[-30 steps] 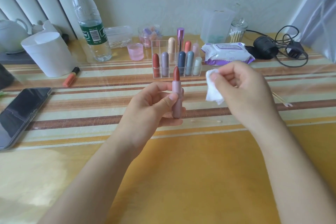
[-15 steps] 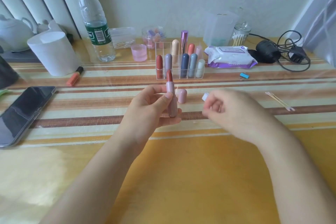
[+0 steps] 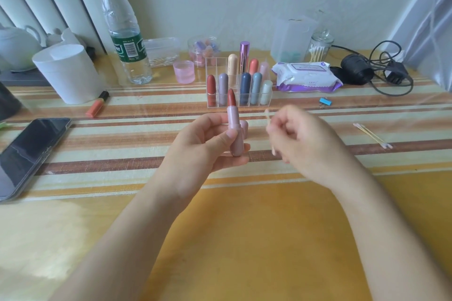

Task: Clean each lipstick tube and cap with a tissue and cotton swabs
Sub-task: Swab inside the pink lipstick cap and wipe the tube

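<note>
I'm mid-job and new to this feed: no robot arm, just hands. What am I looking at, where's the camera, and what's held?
There is no machine here: a person works with two bare hands, and the one camera sits on their head, looking forward and down. The left hand grips an uncapped lipstick tube upright, red bullet exposed; a pink cap stands on the table just behind it. The right hand is blurred but appears to pinch a cotton swab. Farther back stand a clear organiser of lipsticks, a pack of wipes and a water bottle; a phone lies at the left, two spare swabs at the right.
</note>
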